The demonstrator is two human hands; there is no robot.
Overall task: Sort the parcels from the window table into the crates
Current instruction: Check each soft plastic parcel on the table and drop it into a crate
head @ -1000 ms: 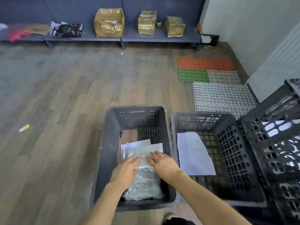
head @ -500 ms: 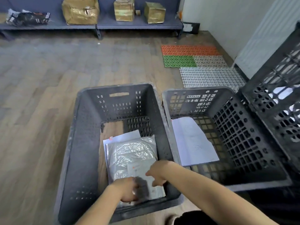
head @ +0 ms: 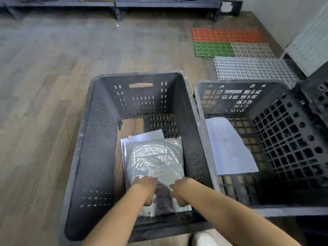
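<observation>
We look down into the dark left crate [head: 99, 139] on the wood floor [head: 44, 86]. Inside it lies a silver plastic parcel [head: 156, 157], flat on the bottom toward the near wall, on top of a white sheet [head: 147, 136] whose far edge sticks out beyond it.

Our left hand [head: 144, 189] and right hand [head: 178, 190] are both down on the near end of the parcel, knuckles up, fingers curled under. Both appear to grip its near edge; the fingertips are hidden, so we cannot tell how firmly. A pale label [head: 166, 174] sits on the parcel just beyond the hands.

Right of this crate, touching it side by side, stands a second crate [head: 292, 135] with a grid wall. In it a white paper [head: 229, 148] with handwriting leans along the wall nearest the left crate.

Beyond the second crate lie floor mats: orange [head: 227, 35], green [head: 213, 49] and a white grid [head: 253, 68]. A low dark shelf [head: 159, 3] runs along the far wall. A white shoe [head: 202, 237] shows just behind the left crate.
</observation>
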